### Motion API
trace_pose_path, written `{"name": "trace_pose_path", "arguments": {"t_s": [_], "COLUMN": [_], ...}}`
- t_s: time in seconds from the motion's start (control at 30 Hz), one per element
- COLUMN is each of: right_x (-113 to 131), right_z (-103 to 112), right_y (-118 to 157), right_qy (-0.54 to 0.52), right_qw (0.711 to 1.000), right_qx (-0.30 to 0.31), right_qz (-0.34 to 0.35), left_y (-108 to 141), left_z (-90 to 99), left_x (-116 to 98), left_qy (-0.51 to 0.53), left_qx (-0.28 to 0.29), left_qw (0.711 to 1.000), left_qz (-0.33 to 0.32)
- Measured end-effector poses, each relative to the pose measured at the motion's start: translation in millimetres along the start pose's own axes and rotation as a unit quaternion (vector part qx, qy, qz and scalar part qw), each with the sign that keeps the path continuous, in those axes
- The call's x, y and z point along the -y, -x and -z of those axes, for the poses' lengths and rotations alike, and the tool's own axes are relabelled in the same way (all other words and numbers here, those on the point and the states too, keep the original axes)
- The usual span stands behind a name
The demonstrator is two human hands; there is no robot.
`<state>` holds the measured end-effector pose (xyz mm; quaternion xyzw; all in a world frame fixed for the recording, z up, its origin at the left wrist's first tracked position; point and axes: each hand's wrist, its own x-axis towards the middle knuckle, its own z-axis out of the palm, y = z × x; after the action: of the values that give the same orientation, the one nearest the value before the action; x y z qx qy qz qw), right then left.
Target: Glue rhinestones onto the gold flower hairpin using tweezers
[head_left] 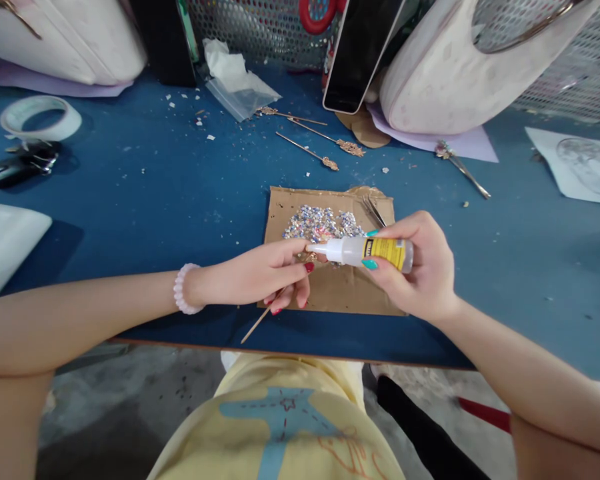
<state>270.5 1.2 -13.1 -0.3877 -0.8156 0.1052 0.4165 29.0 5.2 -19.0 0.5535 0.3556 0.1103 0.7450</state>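
Observation:
My right hand (423, 267) is wrapped round a small glue bottle (351, 251) with a yellow label, tipped sideways so its white nozzle points left. In my left hand (267, 273) is a thin hair stick (255, 327); its shaft sticks out below my fingers, and its ornate gold head is mostly hidden at the fingertips. The nozzle tip is at my left fingertips; whether it touches the head I cannot tell. Just beyond both hands, a pile of small shiny rhinestones (310, 221) lies on a cardboard sheet (350, 293). Tweezers (374, 212) rest at its upper right corner.
Several gold hair sticks (307, 151) lie behind the cardboard, near a plastic bag (240, 97). A phone (363, 53) leans at the back between white handbags (445, 73). A tape roll (40, 119) and a black clip-like object (23, 163) are at left, a decorated hair clip (463, 170) at right.

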Motion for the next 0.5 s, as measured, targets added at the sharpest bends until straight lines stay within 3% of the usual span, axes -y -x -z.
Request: {"name": "trace_pose_path", "arguments": {"t_s": [0.2,0.5], "right_x": [-3.3,-4.1], "right_z": [-1.8,-2.0], "right_y": [-1.7,1.4], "right_qy": [-0.036,-0.048], "right_qw": [0.998,0.997], "right_qx": [-0.013,-0.018], "right_qz": [0.043,0.053], "left_y": [0.8,0.4], "left_z": [2.0,0.6], "left_x": [0.4,0.0], "left_qy": [-0.005,-0.003], "left_qx": [0.008,0.010], "left_qw": [1.000,1.000], "left_qz": [-0.003,-0.007]}}
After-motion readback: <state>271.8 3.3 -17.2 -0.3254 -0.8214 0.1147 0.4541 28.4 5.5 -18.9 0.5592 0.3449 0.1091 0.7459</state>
